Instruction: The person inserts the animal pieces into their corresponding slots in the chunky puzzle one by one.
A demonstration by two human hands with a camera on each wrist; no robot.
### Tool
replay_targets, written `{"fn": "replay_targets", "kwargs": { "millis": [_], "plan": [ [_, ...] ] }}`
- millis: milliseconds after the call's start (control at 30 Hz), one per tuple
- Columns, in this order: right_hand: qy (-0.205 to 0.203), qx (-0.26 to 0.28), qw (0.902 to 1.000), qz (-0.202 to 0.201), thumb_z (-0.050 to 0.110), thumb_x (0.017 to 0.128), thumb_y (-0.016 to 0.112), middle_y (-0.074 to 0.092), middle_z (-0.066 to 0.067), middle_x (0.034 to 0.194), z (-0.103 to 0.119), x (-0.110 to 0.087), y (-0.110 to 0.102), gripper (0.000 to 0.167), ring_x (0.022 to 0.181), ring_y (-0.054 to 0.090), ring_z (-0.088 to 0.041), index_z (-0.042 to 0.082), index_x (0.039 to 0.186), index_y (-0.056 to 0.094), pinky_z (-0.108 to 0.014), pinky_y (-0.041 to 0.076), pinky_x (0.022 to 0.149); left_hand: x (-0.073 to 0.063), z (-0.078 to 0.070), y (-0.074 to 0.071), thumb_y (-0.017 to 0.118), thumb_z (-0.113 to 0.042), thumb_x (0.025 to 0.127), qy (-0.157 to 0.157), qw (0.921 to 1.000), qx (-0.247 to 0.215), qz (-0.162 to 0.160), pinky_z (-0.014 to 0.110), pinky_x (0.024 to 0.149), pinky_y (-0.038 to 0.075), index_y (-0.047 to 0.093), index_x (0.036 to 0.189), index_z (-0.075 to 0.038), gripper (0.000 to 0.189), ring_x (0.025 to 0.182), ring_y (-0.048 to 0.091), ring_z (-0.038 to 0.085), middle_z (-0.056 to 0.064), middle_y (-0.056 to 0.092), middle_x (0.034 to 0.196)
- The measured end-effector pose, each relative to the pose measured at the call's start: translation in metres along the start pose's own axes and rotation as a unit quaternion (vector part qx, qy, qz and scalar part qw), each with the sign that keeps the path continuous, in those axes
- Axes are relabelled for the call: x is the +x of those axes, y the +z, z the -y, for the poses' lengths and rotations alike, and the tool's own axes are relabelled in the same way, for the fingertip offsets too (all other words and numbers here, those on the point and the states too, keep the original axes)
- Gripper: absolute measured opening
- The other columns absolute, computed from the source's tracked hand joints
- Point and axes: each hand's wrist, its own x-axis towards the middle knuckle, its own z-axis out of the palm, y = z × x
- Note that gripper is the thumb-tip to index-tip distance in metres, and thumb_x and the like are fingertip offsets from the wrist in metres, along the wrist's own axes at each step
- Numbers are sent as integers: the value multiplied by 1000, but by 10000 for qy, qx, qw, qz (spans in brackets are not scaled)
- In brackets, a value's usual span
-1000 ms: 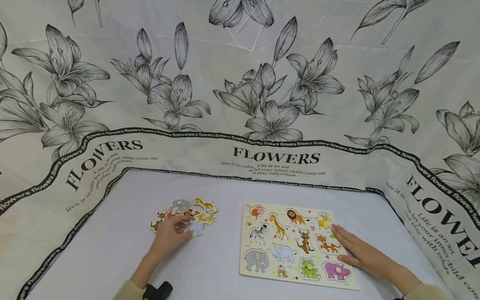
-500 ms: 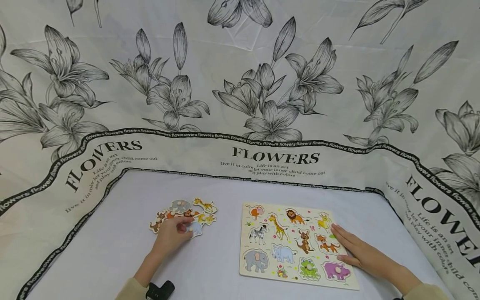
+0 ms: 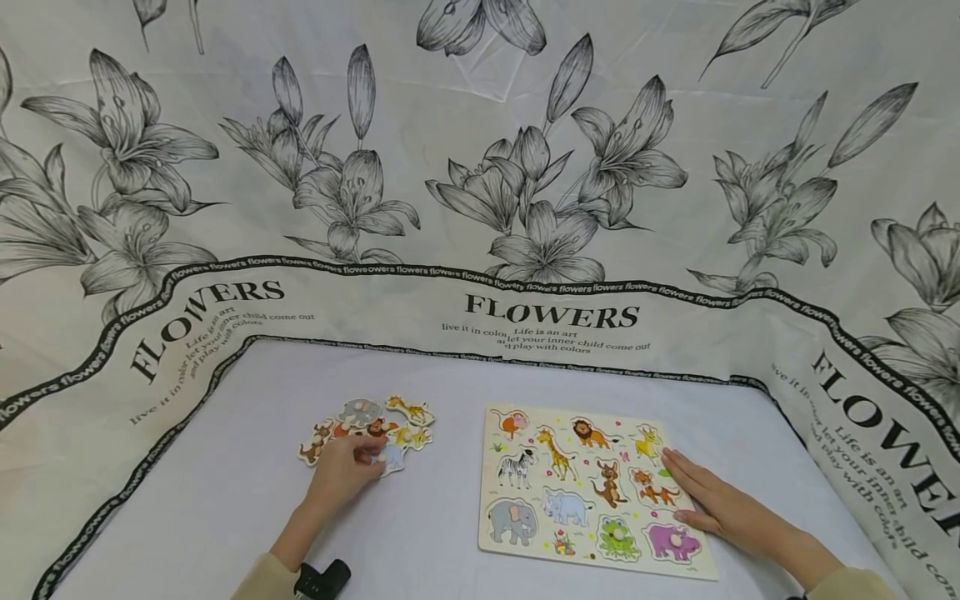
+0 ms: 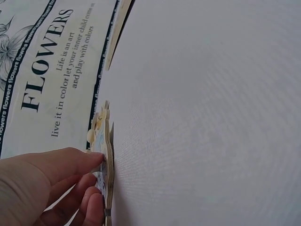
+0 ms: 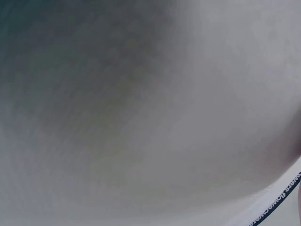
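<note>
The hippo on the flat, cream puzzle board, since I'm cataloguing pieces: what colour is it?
The knobbed hippo is purple; the head view shows it best.

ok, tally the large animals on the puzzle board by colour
Yellow, orange or brown: 6 (monkey, giraffe, lion, deer-like animal, kangaroo, fox-like animal)
Grey: 1 (elephant)
Light blue: 1 (rhino)
Black and white: 1 (zebra)
Green: 1 (frog)
Purple: 1 (hippo)
Total: 11 on the puzzle board

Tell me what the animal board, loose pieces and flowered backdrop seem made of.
Animal board: probably wood, printed; its bare rim is pale tan. Loose pieces: likely printed wood too, with pale, unpainted-looking edges. Flowered backdrop: apparently thin fabric, perhaps plastic, faintly sheened; it shows creases.
</note>
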Motion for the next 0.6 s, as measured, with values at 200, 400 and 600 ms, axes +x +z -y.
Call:
{"fn": "replay_targets", "kwargs": {
  "millis": [200,400,600],
  "plan": [
    [-2,15,10000,20,32,92,62,24,-6,159,1,0,0,71,138,-7,19,3,149,31,4,-1,102,-2,-1,0,78,-4,72,-41,10000,-13,36,18,58,45,75,93,-4,22,67,56,7,3,72,81],
    [33,28,10000,80,33,92,61,24,-7,159,1,0,0,71,137,-8,20,3,149,30,4,-2,102,-3,-3,1,79,-5,73,-5,9999,105,25,18,57,45,75,90,-5,18,67,56,7,4,72,81],
    [26,35,10000,76,33,92,61,23,-6,159,2,0,-1,72,138,-8,19,4,149,30,4,-2,102,-2,-3,1,79,-5,73,-75,10000,11,46,18,57,46,74,87,-3,15,66,58,7,4,72,79]
  ]
}}
